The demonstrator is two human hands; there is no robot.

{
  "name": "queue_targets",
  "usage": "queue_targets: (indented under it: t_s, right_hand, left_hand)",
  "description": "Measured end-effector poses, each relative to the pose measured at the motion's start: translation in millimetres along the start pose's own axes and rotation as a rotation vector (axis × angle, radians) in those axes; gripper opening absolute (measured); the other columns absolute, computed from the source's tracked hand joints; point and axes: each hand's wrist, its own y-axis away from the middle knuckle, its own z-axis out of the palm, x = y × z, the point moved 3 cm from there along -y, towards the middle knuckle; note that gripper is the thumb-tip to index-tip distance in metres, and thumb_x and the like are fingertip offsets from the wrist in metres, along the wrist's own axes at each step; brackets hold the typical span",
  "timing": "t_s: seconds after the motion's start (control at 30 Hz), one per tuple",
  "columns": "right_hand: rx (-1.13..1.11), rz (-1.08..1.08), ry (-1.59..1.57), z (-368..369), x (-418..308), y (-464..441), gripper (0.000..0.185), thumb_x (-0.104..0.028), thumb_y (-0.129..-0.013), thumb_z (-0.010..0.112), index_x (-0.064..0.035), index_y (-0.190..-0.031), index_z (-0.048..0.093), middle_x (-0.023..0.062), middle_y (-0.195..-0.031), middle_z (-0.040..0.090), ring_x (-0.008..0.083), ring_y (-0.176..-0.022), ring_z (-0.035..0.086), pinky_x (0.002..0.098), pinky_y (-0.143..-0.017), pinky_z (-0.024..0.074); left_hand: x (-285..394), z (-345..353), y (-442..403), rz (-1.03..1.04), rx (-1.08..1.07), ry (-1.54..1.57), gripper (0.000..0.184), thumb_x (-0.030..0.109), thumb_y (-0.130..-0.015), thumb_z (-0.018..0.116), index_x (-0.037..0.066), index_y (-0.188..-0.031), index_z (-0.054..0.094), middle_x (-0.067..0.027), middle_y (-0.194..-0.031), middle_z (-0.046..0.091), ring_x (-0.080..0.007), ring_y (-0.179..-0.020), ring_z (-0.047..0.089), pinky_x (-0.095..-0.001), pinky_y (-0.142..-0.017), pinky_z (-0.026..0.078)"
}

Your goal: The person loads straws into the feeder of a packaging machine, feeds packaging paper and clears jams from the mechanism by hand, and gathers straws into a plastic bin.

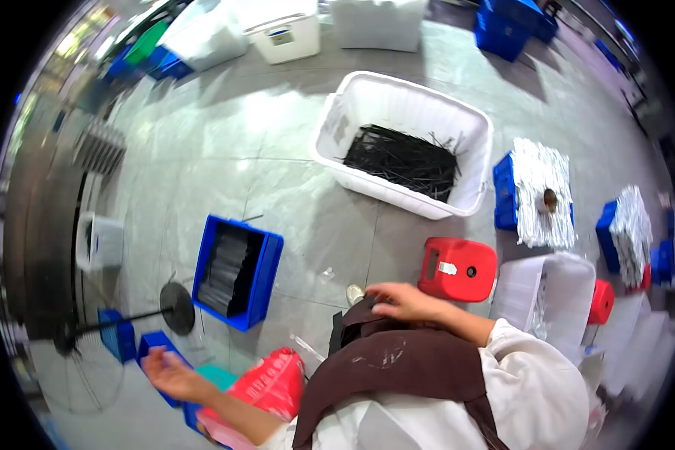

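Note:
My left hand (171, 373) is held out at the lower left, slightly blurred, with its fingers apart and nothing visible in them. It is over a blue crate (160, 343) and near a red plastic bag (274, 382). My right hand (401, 301) rests against the dark brown apron (397, 364) at my lap, its fingers loosely extended and holding nothing I can see. Ahead of my left hand, a blue bin (266, 281) holds dark strips (229, 266) lying side by side. A white tub (405, 94) farther forward contains a loose heap of thin black strips (405, 161).
To my right are a red stool (461, 270), a white bin (555, 281) and blue crates topped with silvery strips (536, 172). A fan on a round base (178, 307) stands at the left. White containers (285, 37) and blue bins (502, 30) line the far side.

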Motion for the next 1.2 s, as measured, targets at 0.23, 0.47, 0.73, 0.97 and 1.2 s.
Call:
queue_targets:
  t_s: [0.23,0.47,0.73,0.97,1.2]
  right_hand:
    - [0.717,0.403,-0.533,-81,100,12,0.042,-0.017,-0.075,0.06,-0.0019,-0.111,0.045,0.0115,-0.101,0.055,0.0183,-0.09,0.055,0.0284,-0.078,0.044]
    - [1.001,0.71,-0.505,-90,251,-54,0.048,-0.021,-0.072,0.064,-0.0022,-0.111,0.045,0.0134,-0.1,0.056,0.0194,-0.089,0.056,0.0307,-0.076,0.0445]
    - [1.273,1.166,-1.127,-75,309,-136,0.07,-0.03,-0.072,0.064,0.0047,-0.121,0.03,0.021,-0.114,0.045,0.0253,-0.104,0.047,0.0316,-0.085,0.0389]
    - [2.008,0.964,-1.231,-119,384,-159,0.047,-0.021,-0.072,0.063,0.0062,-0.107,0.045,0.0171,-0.1,0.054,0.0247,-0.089,0.054,0.0359,-0.075,0.0432]
    - [1.681,1.825,-0.975,-156,369,-175,0.067,-0.028,-0.071,0.055,0.0085,-0.117,0.022,0.0261,-0.102,0.051,0.0356,-0.095,0.052,0.0402,-0.081,0.0415]
  left_hand:
    - [-99,289,-113,-0.504,-0.45,0.543,0.009,0.011,-0.079,0.052,0.006,-0.086,0.054,-0.0025,-0.08,0.054,-0.0091,-0.076,0.051,-0.0195,-0.061,0.036]
    - [-77,523,130,-0.614,-1.381,0.182,0.047,0.015,-0.072,0.063,0.005,-0.112,0.041,-0.009,-0.1,0.053,-0.0152,-0.09,0.051,-0.0267,-0.069,0.042]
    - [-89,613,164,0.262,-1.85,-0.318,0.069,0.024,-0.056,0.072,0.003,-0.114,0.039,-0.0203,-0.109,0.046,-0.0342,-0.102,0.044,-0.0384,-0.086,0.037]
    - [-122,750,149,-0.425,-2.022,-0.159,0.065,0.028,-0.071,0.065,-0.006,-0.119,0.037,-0.0168,-0.121,0.041,-0.0254,-0.111,0.039,-0.0336,-0.092,0.032]
    - [-210,823,175,-0.193,-2.002,-0.272,0.055,0.026,-0.077,0.058,-0.017,-0.104,0.037,-0.0281,-0.105,0.047,-0.0303,-0.09,0.052,-0.0368,-0.074,0.045]
